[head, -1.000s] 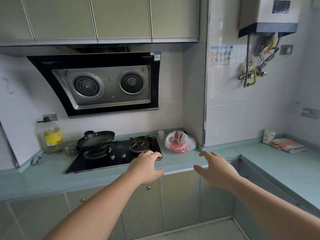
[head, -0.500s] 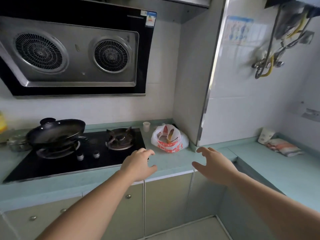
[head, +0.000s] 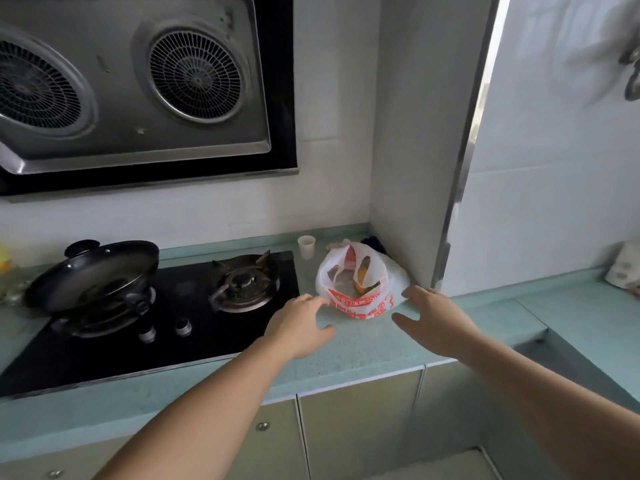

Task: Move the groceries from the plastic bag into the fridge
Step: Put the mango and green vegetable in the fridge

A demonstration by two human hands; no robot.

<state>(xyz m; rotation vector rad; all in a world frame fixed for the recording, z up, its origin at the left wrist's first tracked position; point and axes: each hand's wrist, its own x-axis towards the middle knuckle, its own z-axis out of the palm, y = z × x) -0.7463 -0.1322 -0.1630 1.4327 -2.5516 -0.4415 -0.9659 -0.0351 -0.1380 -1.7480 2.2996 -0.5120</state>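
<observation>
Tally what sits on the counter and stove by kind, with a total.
Plastic bag: 1
Small cup: 1
Pan: 1
Cloth at far right: 1
Total: 4

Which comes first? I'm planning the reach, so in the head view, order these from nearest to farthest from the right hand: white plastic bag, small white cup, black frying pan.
1. White plastic bag with red print, just left of the right hand.
2. Small white cup, behind the bag by the wall.
3. Black frying pan, far left on the stove.
</observation>
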